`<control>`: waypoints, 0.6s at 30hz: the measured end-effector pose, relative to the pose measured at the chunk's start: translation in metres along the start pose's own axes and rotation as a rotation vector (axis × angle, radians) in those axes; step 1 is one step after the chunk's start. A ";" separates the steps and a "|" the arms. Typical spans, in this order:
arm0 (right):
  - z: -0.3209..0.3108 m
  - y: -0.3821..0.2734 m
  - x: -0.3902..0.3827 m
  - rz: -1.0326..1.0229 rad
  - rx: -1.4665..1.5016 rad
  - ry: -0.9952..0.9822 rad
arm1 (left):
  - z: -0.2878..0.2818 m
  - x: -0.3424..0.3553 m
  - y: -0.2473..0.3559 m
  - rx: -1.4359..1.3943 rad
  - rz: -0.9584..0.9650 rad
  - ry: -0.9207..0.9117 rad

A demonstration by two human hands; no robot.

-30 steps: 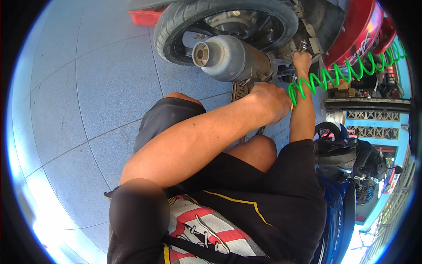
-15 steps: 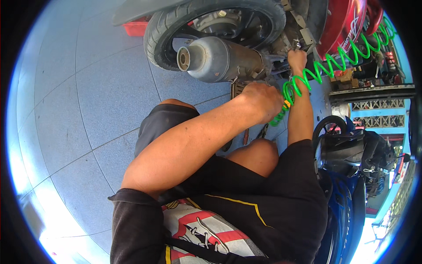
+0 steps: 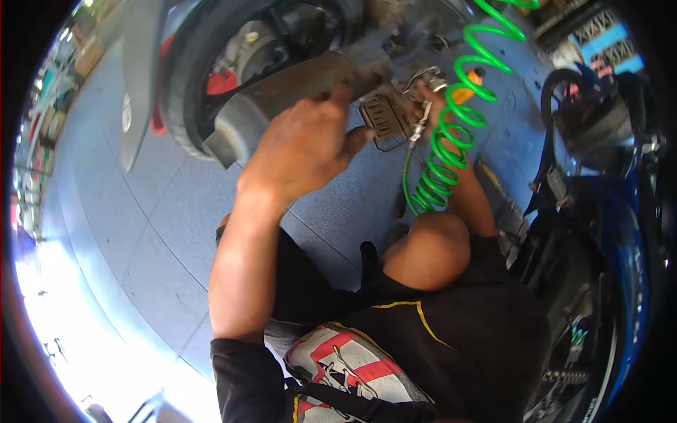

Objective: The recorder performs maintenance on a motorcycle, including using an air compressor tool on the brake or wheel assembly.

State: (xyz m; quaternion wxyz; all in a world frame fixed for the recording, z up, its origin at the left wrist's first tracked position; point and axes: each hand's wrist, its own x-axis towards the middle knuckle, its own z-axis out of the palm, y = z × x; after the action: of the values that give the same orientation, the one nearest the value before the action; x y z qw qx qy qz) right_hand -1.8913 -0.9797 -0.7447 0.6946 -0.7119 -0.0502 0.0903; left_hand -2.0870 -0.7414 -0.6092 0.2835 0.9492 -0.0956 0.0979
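My left hand (image 3: pixel 303 144) is over the grey exhaust muffler (image 3: pixel 261 106) of a motorcycle, its thumb stretched out and its fingers partly spread, slightly blurred. It appears to hold nothing. Just beyond the thumb is a ribbed metal footrest or pedal (image 3: pixel 384 116). My right hand (image 3: pixel 434 102), further right and partly behind the green coiled air hose (image 3: pixel 441 148), is closed around a silver air tool (image 3: pixel 428 74). A metal coupling (image 3: pixel 422 123) hangs from the tool. The orange part (image 3: pixel 465 86) is beside the hose. The tool's tip cannot be made out.
The motorcycle's rear wheel (image 3: pixel 187 92) is at the upper left, with a red container (image 3: pixel 222 82) behind it. A blue motorcycle (image 3: pixel 620 233) stands close on my right. My knee (image 3: pixel 430 250) is below the hose. Blue tiled floor (image 3: pixel 141 233) extends to the left.
My left hand has moved away from the hose, leftward to the muffler, and opened. My right hand has come down and nearer with the tool. The whole view has shifted.
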 end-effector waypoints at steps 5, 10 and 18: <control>-0.023 0.098 -0.060 0.191 -0.022 0.058 | 0.026 0.025 0.028 -0.221 -0.083 0.200; -0.009 0.175 -0.097 0.251 -0.308 -0.094 | 0.077 0.055 0.055 -0.328 -0.016 0.287; 0.018 0.197 -0.099 0.151 -0.965 -0.484 | 0.065 0.042 0.027 -0.839 -0.358 0.018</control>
State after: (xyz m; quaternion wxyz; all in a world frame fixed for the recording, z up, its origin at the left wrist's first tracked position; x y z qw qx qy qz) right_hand -2.0028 -0.9874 -0.9362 0.2491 -0.9105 -0.1930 0.2679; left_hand -2.0440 -0.8049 -0.6381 0.6567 0.7530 0.0409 0.0086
